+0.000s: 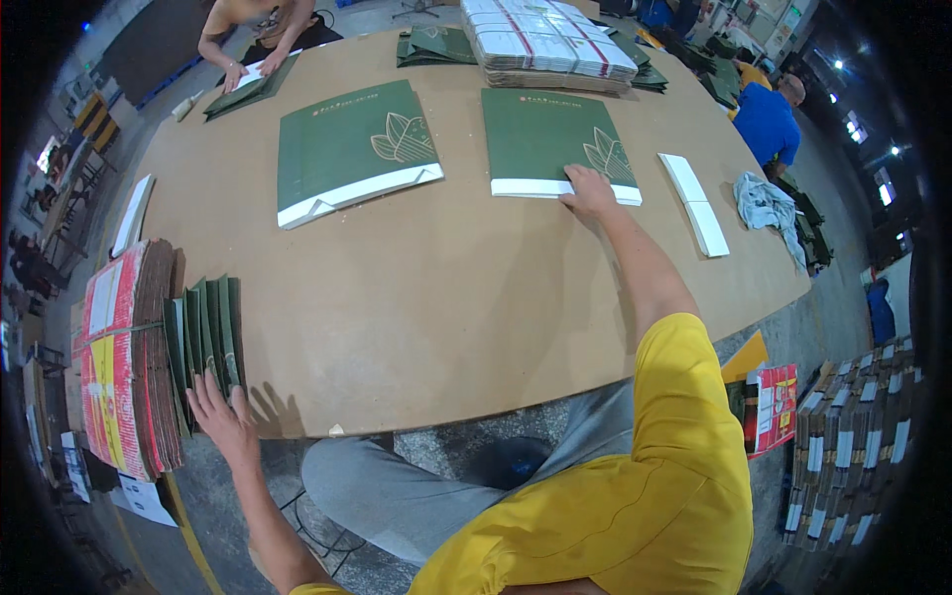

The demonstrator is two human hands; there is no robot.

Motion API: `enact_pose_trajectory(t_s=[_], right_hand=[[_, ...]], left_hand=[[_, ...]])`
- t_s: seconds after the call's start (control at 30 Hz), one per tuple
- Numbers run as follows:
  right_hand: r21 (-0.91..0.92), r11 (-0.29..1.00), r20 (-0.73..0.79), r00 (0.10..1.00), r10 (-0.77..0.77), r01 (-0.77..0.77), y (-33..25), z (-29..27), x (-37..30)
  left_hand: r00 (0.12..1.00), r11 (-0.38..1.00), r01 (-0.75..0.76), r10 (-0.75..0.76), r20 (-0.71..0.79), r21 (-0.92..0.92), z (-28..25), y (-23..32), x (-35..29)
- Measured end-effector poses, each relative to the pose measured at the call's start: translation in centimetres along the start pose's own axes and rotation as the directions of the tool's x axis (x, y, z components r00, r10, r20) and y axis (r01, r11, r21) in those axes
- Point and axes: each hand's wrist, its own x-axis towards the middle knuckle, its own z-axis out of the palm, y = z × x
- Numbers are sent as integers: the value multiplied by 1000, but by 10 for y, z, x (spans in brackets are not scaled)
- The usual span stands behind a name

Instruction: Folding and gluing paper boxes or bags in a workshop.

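My right hand [592,192] rests on the white lower band of a flat green paper bag [540,137] with a gold leaf print. Its fingers lie on the surface, thumb apart. To its left lies a second green paper bag [347,142], its white bottom end partly raised and folded. At the table's left edge my left hand [224,415] is open, fingers spread against a row of folded green bags [206,322] standing on edge. Beside that row stands a tied bundle [119,342] of cardboard with red, white and yellow covering.
White card strips [694,203] [133,215] lie right and left on the brown table [426,297]. A strapped white stack [545,40] and more green bags [436,45] sit at the far side. A grey cloth [769,210] hangs near the right edge. Across the table, another person's hands [235,76] hold a green bag.
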Motion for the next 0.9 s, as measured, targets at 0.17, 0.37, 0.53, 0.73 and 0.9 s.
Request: enact_pose_trajectory(t_s=[0.17,0.37,0.53,0.73,0.9], right_hand=[[289,956,91,994,-68,39,23,-14,13],[690,723,-140,981,136,-2,22,-28,20],[699,560,-592,799,105,445,-53,-81,-41],[272,571,-644,588,-490,774,-122,-72,-191],[533,510,-234,698,-677,675,-150,-40,-281]], left_hand=[[997,999,26,-24,74,-35,-21,37,2],[992,986,-102,111,65,-135,-29,92,18],[972,916,-197,229,52,-350,-25,145,10],[986,748,-165,148,-81,-643,-4,178,10],[971,709,-186,241,-14,-680,52,203,32]])
